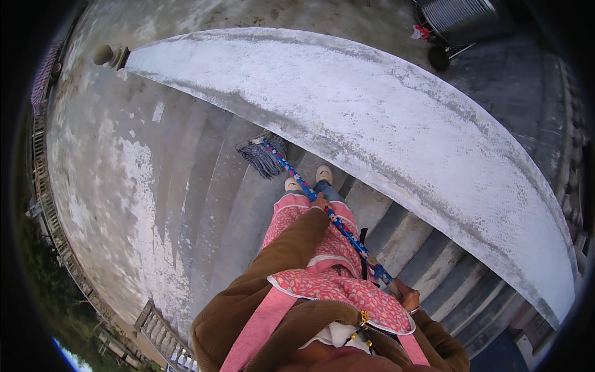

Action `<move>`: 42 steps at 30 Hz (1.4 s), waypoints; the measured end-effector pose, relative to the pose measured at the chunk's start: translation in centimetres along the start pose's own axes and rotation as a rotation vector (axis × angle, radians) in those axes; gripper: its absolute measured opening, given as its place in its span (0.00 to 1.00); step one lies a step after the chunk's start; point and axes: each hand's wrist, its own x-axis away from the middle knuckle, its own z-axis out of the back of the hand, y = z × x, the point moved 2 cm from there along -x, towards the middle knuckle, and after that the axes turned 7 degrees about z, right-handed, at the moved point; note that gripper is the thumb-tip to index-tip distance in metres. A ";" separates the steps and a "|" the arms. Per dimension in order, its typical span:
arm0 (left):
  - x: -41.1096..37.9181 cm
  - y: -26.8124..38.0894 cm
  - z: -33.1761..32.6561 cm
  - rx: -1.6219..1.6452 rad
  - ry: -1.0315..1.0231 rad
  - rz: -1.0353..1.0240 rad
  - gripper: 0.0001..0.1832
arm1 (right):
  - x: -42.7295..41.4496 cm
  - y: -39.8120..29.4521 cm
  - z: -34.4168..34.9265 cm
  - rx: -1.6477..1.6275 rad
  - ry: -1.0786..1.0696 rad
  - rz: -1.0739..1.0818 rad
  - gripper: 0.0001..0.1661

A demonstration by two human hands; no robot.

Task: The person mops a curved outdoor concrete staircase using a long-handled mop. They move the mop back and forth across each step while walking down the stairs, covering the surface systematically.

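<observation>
A string mop's grey head (264, 156) rests on a concrete step beside the base of the whitewashed stair wall. Its blue, flower-patterned handle (341, 226) runs back diagonally across my pink apron (297, 218). My left hand (320, 201) grips the middle of the handle, in front of my thighs. Near the handle's upper end, my right hand (405, 295) is closed around it at the right side of my body. My light-coloured shoes (324, 174) stand on a step just behind the mop head.
Concrete steps (209, 186) descend towards the left, and more steps (437, 269) lie at the lower right. The whitewashed wall (372, 111) borders them, ending at a round stone knob (102, 55). Beyond it stands a metal drum (458, 21). A balustrade (160, 328) is at the lower left.
</observation>
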 end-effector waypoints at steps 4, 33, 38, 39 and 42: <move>1.8 1.8 -0.4 0.011 0.001 -0.096 0.17 | 0.1 1.4 -2.6 -0.266 0.059 -0.043 0.21; 26.3 11.7 9.5 0.752 -0.409 -0.117 0.13 | -6.3 -4.5 6.7 -0.712 0.640 0.120 0.05; 25.2 8.9 13.1 0.861 -0.338 -0.053 0.13 | -6.8 -4.7 5.9 -0.665 0.537 0.186 0.07; 24.7 8.4 14.0 0.888 -0.343 -0.050 0.13 | -7.1 -5.2 5.8 -0.644 0.506 0.191 0.07; 23.8 7.3 17.4 0.981 -0.309 -0.055 0.15 | -9.2 -6.9 5.1 -0.639 0.416 0.241 0.07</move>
